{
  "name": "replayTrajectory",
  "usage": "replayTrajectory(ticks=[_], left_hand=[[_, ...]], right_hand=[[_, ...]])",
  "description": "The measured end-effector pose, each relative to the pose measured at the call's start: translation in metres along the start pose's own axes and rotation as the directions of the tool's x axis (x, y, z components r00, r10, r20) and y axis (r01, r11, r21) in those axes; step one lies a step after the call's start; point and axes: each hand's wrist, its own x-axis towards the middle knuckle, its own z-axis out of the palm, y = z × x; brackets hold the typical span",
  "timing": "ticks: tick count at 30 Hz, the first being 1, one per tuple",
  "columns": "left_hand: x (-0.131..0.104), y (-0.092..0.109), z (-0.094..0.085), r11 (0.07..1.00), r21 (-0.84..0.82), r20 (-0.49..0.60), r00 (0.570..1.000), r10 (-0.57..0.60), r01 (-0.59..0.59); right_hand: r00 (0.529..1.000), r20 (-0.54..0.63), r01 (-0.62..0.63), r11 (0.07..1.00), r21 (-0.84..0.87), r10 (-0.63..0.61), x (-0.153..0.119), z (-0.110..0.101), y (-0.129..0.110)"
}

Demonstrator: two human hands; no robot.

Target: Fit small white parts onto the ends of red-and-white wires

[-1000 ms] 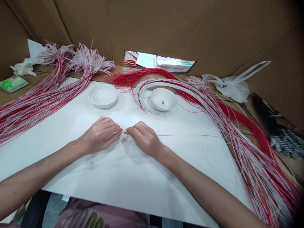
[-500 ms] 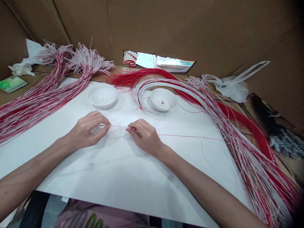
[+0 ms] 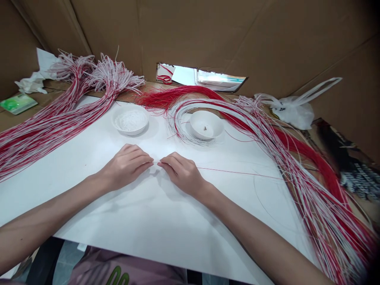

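Moved left hand [image 3: 127, 167] inward, close beside right hand [image 3: 183, 172]. Pinching thin strand [image 3: 155, 162] with fingertips of both, over white surface [image 3: 133, 225]. Keep strand taut, pinch light and even.

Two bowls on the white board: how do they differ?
The left bowl holds a spread of white material; the right bowl shows just a small brown bit. The left bowl stands apart from the white strands; the right bowl sits in their curl. Both are white, round and upright.
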Motion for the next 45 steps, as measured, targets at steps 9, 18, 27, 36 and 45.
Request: replayTrajectory(ticks=[9,18,27,36,45], left_hand=[[0.0,-0.006,-0.017,0.998,-0.029,0.089,0.994,-0.059,0.061],[0.0,0.0,0.002,0.995,-0.103,0.066,0.998,0.024,-0.018],[0.0,-0.008,-0.025,0.985,-0.154,0.176,0.983,-0.052,0.08],[0.005,0.012,0.001,0.943,-0.304,0.156,0.983,-0.093,0.137],[-0.001,-0.016,-0.023,0.945,-0.252,0.249,0.957,-0.146,0.21]], right_hand=[[1.0,0.01,0.02,0.996,-0.092,-0.019,-0.003,-0.001,0.0],[0.996,-0.03,0.083,0.994,-0.078,-0.085,-0.004,0.002,0.003],[0.996,-0.038,0.076,0.992,-0.097,-0.08,-0.001,0.0,0.0],[0.978,0.02,0.206,0.958,-0.201,-0.206,-0.001,-0.003,-0.002],[0.995,-0.025,0.085,0.978,-0.19,-0.092,0.0,0.0,-0.001]])
